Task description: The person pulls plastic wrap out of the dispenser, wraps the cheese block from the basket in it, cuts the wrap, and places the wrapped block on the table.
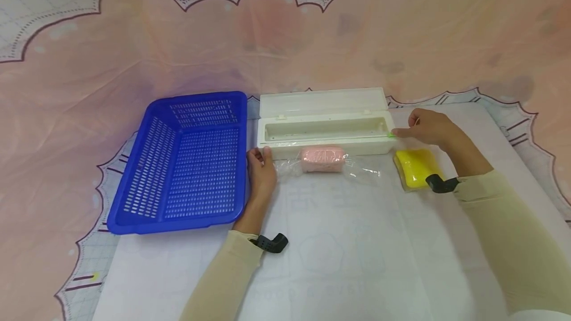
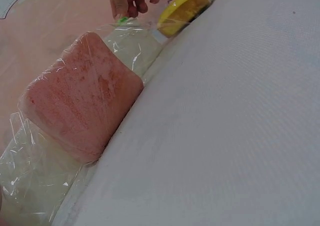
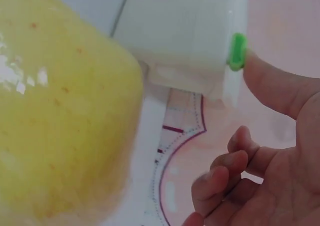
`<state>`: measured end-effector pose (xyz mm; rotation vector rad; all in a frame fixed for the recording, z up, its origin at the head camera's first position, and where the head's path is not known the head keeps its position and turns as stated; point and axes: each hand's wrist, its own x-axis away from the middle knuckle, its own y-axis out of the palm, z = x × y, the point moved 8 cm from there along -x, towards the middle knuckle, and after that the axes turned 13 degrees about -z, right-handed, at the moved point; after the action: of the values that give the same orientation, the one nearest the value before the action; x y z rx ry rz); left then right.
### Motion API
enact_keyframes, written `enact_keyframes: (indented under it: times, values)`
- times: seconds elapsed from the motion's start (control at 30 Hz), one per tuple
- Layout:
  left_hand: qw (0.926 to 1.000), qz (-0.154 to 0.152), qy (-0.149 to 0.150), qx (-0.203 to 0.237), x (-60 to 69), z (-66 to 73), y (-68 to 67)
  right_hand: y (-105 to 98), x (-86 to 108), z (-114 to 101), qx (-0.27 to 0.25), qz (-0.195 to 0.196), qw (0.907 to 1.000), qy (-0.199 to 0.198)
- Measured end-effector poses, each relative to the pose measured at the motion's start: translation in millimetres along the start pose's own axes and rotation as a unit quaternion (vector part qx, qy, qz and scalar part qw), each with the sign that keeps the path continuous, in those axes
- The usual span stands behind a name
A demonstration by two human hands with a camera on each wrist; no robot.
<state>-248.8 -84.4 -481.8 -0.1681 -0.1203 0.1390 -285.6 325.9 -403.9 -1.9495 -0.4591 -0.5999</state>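
Note:
A white cling film dispenser lies across the table with its lid raised and a long trough showing. At its right end, a small green slider sits on the edge. My right hand touches that slider with the thumb; the other fingers are loosely bent. Beside the left front corner, my left hand rests with thumb and fingers against the dispenser. Along the dispenser's front lies a pink block, in clear film that spreads out on both sides. A yellow wrapped block lies below my right hand.
A blue plastic basket with slotted walls stands left of the dispenser, close against my left hand. White cloth covers the table. Behind it hangs a peach patterned cloth.

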Motion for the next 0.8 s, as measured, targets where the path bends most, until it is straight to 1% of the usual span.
enact_keyframes:
  times: [0.13, 0.23, 0.3, 0.37, 0.43, 0.47, 0.53, 0.57, 0.6, 0.63, 0.67, 0.7, 0.77, 0.8]
  values:
    - [1.0, 0.001, -0.002, 0.009, -0.7, 0.2, 0.5, 1, -3.4, 2, -0.011, 0.003, 0.9998, -0.014]
    - [0.9995, -0.002, -0.012, 0.028, -1.3, -1.3, 1.2, 3, -2.0, -1, -0.028, 0.03, 0.9985, -0.036]
    - [0.9983, -0.001, -0.02, 0.054, -0.1, -2.1, 0.6, 5, 3.7, -8, -0.041, 0.065, 0.9953, -0.06]
    - [0.9972, 0.002, -0.027, 0.071, 2.6, -2.4, -1.6, 10, 12.3, -22, -0.042, 0.116, 0.9871, -0.102]
    - [0.9967, 0.002, -0.023, 0.078, 8.4, 0.2, -2.5, 18, 23.1, -41, -0.032, 0.16, 0.9735, -0.161]
    - [0.9978, 0.002, -0.02, 0.064, 12.9, 2.3, -2.7, 23, 28.3, -51, -0.02, 0.175, 0.9656, -0.191]
    - [0.9999, 0.0, 0.002, 0.013, 23.7, 10.2, -0.9, 37, 36.5, -71, 0.006, 0.185, 0.9515, -0.246]
    - [0.9995, -0.002, 0.019, -0.025, 29.8, 15.2, 1.2, 45, 39.2, -80, 0.017, 0.178, 0.9474, -0.265]
    - [0.997, -0.005, 0.038, -0.067, 36.7, 20.7, 3.7, 53, 41.0, -88, 0.025, 0.169, 0.9453, -0.278]
    - [0.9913, -0.005, 0.058, -0.118, 43.9, 26.5, 6.6, 60, 41.3, -94, 0.034, 0.159, 0.9448, -0.284]
    - [0.9822, -0.006, 0.081, -0.169, 50.6, 32.5, 10.3, 67, 40.9, -98, 0.041, 0.152, 0.9447, -0.288]
    - [0.971, -0.009, 0.108, -0.213, 56.7, 38.8, 14.7, 72, 40.3, -102, 0.045, 0.146, 0.9452, -0.288]
    - [0.9426, -0.017, 0.158, -0.294, 65.9, 50.2, 23.8, 81, 36.5, -107, 0.052, 0.139, 0.9465, -0.287]
    - [0.9288, -0.024, 0.182, -0.322, 68.3, 55.0, 28.1, 84, 34.0, -108, 0.055, 0.138, 0.9468, -0.286]
